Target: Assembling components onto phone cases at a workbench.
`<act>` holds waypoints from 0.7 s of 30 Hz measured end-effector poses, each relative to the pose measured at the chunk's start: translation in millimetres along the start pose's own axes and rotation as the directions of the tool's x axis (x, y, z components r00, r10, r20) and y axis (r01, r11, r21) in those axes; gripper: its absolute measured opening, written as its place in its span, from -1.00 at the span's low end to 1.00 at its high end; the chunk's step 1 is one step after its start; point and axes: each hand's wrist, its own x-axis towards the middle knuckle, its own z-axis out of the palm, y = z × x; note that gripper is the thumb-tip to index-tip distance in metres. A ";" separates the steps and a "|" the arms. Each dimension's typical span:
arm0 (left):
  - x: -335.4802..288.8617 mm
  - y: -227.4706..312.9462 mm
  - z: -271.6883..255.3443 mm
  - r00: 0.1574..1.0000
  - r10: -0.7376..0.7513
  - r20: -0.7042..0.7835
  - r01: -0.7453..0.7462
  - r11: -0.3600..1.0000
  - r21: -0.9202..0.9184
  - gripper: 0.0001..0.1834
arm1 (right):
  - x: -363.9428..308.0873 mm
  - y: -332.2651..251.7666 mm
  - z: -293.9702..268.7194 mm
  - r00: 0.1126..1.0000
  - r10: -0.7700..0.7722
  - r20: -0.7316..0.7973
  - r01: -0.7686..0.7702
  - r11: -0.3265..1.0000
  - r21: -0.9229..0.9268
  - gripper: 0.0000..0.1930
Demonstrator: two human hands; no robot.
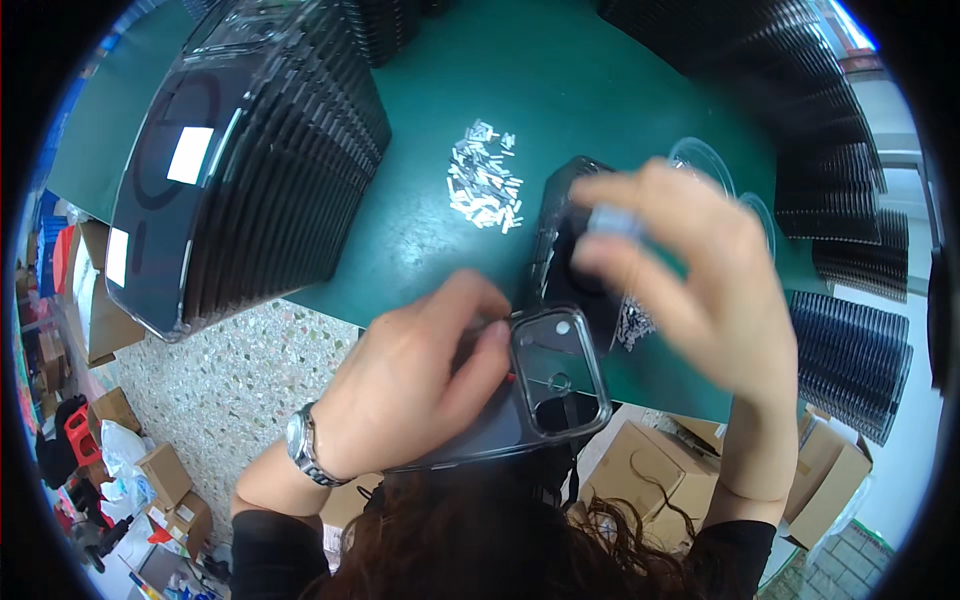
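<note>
My left hand (420, 370) is closed on a smoky clear phone case (490, 425), its thumb and fingers at the case's edge. The case is tilted near my body, with its large square camera opening (560, 372) facing up. Above the table, my right hand (690, 265) is smeared by motion, thumb and forefinger curved apart. Between them shows a pale bluish patch (612, 220), too blurred to tell whether it is held. Behind that hand lies another dark phone case (562, 240) on the table, partly covered.
On the green table (440, 260) lies a scatter of small silvery pieces (484, 178). Tall stacks of phone cases (270, 180) stand at left, with more stacked cases (850, 350) along the right. Round clear plastic lids or dishes (705, 160) sit beyond my right hand. Cardboard boxes (650, 470) are below.
</note>
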 end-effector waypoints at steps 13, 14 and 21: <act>-19.1 -40.1 -3.2 0.997 -0.062 -0.047 0.047 0.964 -0.263 -0.88 | 101.8 55.6 75.7 0.913 0.312 0.263 -0.170 0.877 -0.450 -0.82; -16.3 -41.9 -4.2 0.997 -0.064 -0.049 0.049 0.962 -0.268 -0.88 | 101.8 55.2 77.0 0.919 0.304 0.252 -0.163 0.874 -0.458 -0.82; -4.1 -43.5 -5.3 0.990 -0.083 -0.111 0.053 0.967 -0.251 -0.86 | 97.7 66.9 74.7 0.953 0.194 0.234 -0.101 0.928 -0.360 -0.81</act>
